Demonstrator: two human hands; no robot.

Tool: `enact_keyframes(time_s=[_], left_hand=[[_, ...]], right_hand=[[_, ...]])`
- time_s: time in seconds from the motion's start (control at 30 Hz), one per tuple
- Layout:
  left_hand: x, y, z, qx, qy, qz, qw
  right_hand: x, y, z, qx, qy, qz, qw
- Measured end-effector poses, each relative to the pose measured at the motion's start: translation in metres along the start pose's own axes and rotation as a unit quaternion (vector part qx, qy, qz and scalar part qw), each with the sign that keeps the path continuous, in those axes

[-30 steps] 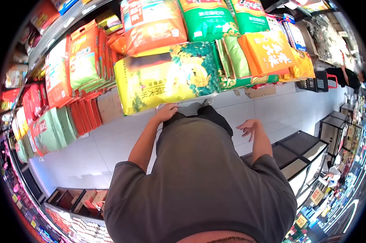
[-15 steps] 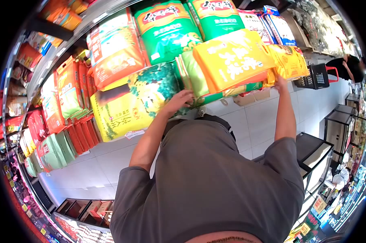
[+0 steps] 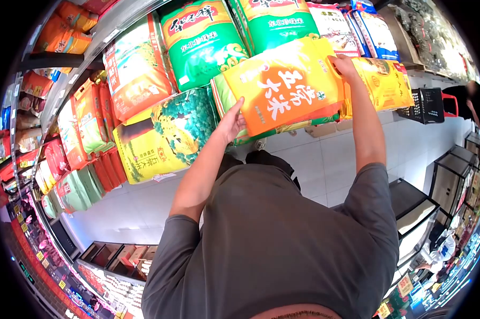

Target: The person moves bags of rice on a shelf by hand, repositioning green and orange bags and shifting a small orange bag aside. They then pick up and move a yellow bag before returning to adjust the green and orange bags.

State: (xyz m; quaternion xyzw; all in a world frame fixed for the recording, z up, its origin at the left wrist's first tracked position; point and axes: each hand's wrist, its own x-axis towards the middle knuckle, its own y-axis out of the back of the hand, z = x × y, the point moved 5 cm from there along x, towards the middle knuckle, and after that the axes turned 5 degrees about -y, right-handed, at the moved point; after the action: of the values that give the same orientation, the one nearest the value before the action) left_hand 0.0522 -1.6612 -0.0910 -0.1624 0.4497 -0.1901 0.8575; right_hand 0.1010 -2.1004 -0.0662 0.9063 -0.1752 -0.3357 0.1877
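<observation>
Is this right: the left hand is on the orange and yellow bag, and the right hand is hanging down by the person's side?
Not quite: the head view shows the right hand isn't hanging down, it's at the bag's right end. The left hand is on the orange and yellow bag.

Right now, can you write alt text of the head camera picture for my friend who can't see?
A person's left hand and right hand are on opposite ends of an orange and yellow bag. Green bags lie behind it, and a black basket is to the right.
</observation>
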Motion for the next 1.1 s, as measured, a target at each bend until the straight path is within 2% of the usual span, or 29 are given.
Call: enact_keyframes(time_s=[0.1, 0.2, 0.27, 0.3, 0.33, 0.47, 0.53, 0.6, 0.67, 0.73, 0.77, 0.8, 0.83, 0.87, 0.97, 1.0, 1.07, 1.1], left_hand=[[0.009, 0.0, 0.016, -0.034, -0.038, 0.075, 0.996], [0.019, 0.016, 0.01, -0.116, 0.001, 0.121, 0.986], [0.02, 0.018, 0.007, -0.102, -0.005, 0.118, 0.988], [0.019, 0.019, 0.004, -0.111, -0.008, 0.135, 0.985], [0.018, 0.021, 0.002, -0.119, -0.01, 0.151, 0.981], [0.033, 0.048, -0.012, -0.153, -0.02, 0.144, 0.978], [0.025, 0.059, -0.014, -0.168, -0.022, 0.097, 0.981], [0.005, 0.062, -0.014, -0.202, -0.013, 0.08, 0.976], [-0.01, 0.071, -0.021, -0.233, -0.009, 0.059, 0.971], [-0.013, 0.088, -0.035, -0.276, -0.051, 0.052, 0.958], [-0.024, 0.087, -0.045, -0.32, -0.015, 0.019, 0.947], [-0.028, 0.095, -0.059, -0.324, -0.027, -0.015, 0.946], [-0.024, 0.108, -0.08, -0.326, -0.043, -0.051, 0.943], [-0.018, 0.115, -0.109, -0.349, -0.061, -0.008, 0.935], [-0.037, 0.114, -0.123, -0.424, -0.129, 0.062, 0.894], [-0.051, 0.12, -0.126, -0.439, -0.148, 0.064, 0.884], [-0.092, 0.14, -0.135, -0.456, -0.169, 0.068, 0.871], [-0.114, 0.152, -0.142, -0.461, -0.174, 0.067, 0.868]], right_hand=[[-0.005, 0.002, -0.008, -0.019, -0.041, 0.044, 0.998], [-0.018, -0.004, -0.021, -0.047, -0.047, 0.033, 0.997], [-0.036, -0.016, -0.052, -0.225, 0.064, 0.124, 0.964], [-0.059, -0.034, -0.07, -0.218, 0.078, 0.115, 0.966], [-0.084, -0.05, -0.081, -0.265, 0.118, 0.185, 0.939], [-0.119, -0.067, -0.096, -0.249, 0.115, 0.203, 0.94], [-0.141, -0.078, -0.096, -0.238, 0.113, 0.21, 0.941], [-0.155, -0.093, -0.098, -0.203, 0.15, 0.198, 0.947], [-0.195, -0.107, -0.121, -0.199, 0.166, 0.201, 0.945], [-0.224, -0.126, -0.139, -0.195, 0.205, 0.161, 0.945], [-0.241, -0.132, -0.151, -0.21, 0.241, 0.171, 0.932], [-0.268, -0.136, -0.168, -0.21, 0.252, 0.176, 0.928], [-0.303, -0.142, -0.189, -0.155, 0.267, 0.132, 0.942], [-0.341, -0.154, -0.208, -0.098, 0.287, 0.088, 0.949], [-0.481, -0.244, -0.238, 0.013, 0.272, -0.163, 0.948], [-0.524, -0.278, -0.23, -0.165, 0.593, 0.01, 0.788], [-0.593, -0.328, -0.228, -0.258, 0.539, -0.128, 0.792], [-0.625, -0.338, -0.232, -0.259, 0.548, -0.124, 0.786]])
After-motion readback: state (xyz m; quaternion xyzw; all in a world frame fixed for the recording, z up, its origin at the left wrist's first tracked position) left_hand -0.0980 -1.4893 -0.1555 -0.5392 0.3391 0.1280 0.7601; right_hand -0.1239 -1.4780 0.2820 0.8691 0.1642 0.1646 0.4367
